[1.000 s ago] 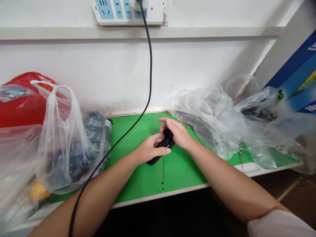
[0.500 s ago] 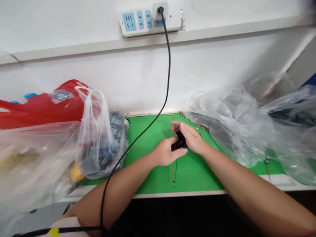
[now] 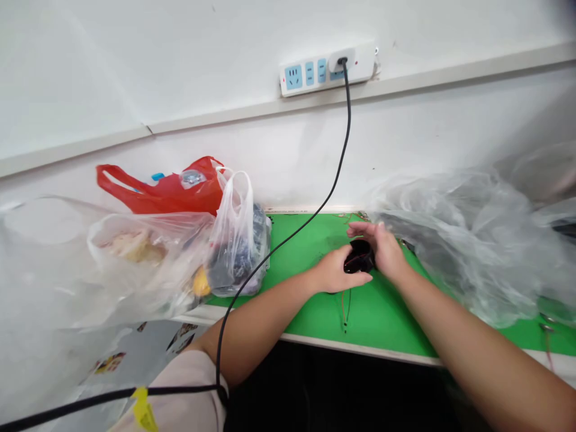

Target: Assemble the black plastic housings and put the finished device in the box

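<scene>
A small black hollow plastic part (image 3: 359, 259) is held between my hands above the green mat (image 3: 310, 312). My left hand (image 3: 338, 270) grips it from the left, with the thumb along its near side. Against its right side rests my right hand (image 3: 383, 249), its fingers stretched out and pointing left past the far edge. Two thin wires (image 3: 345, 312), one orange and one dark, hang or lie below the part on the near side. The inside of the part is dark, and its exact kind cannot be made out.
Left of the mat stand a knotted white plastic bag (image 3: 236, 252), a red bag (image 3: 180, 189) and a clear bag (image 3: 144, 252). Crumpled clear plastic (image 3: 468, 240) covers the right side. A black cable (image 3: 315, 213) runs from the wall power strip (image 3: 330, 71) across my left arm.
The view has turned left, so everything appears shifted right. The black part now shows more of its hollow inside between my hands; both hands stay at it.
</scene>
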A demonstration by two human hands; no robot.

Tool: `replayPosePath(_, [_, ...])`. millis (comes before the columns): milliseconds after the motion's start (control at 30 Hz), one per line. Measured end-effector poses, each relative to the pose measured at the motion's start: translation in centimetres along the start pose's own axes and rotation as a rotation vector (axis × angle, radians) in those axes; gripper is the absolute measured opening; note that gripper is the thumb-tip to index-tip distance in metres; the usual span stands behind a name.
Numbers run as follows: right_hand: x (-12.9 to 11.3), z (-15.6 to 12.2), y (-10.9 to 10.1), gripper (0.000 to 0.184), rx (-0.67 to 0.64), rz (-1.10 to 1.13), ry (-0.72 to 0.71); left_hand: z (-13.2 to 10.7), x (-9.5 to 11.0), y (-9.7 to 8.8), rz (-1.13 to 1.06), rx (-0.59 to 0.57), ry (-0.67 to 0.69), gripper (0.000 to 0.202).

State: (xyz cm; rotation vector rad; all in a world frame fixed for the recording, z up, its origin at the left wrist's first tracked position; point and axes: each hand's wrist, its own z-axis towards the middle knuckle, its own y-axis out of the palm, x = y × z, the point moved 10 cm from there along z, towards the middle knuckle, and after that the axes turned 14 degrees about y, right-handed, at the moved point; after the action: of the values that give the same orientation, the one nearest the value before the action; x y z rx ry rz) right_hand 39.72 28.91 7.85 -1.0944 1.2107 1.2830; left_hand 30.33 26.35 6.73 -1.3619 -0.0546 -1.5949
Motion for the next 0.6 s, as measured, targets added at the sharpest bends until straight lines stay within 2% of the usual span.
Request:
replayPosePath(100, [-0.2, 0.6, -1.3, 0.059, 0.049, 0.011, -0.094, -0.4, 0.3, -0.4, 0.194, -0.022, 0.016, 0.055])
replayPosePath(233, [-0.6, 1.1, -2.8, 0.058, 0.131, -0.022, -0.186, -1.0, 1.6, -2.0, 0.446, 0.033, 0.036, 0.055])
replayPosePath(300, [-1.0, 0.9, -3.2, 0.06, 0.175, -0.047, -0.206, -1.3, 3.7, -2.5, 0.576, 0.034, 0.084, 0.057])
replayPosePath(400, [-1.4, 0.5, -3.4, 0.062, 0.218, -0.086, -0.21, -2.5, 7.8, -2.4, 0.734, -0.059, 0.179, 0.056])
replayPosePath(500, [-1.6, 0.2, -3.8, 0.065, 0.26, -0.089, -0.194, -6.3, 11.1, -3.0, 0.821, -0.182, 0.219, 0.053])
replayPosePath(533, [-1.7, 0.2, -3.9, 0.065, 0.276, -0.102, -0.195, -8.3, 11.5, -3.6, 0.846, -0.215, 0.207, 0.05])
replayPosePath(600, [-1.8, 0.1, -4.0, 0.065, 0.299, -0.124, -0.2, -13.2, 11.6, -5.6, 0.88, -0.207, 0.183, 0.049])
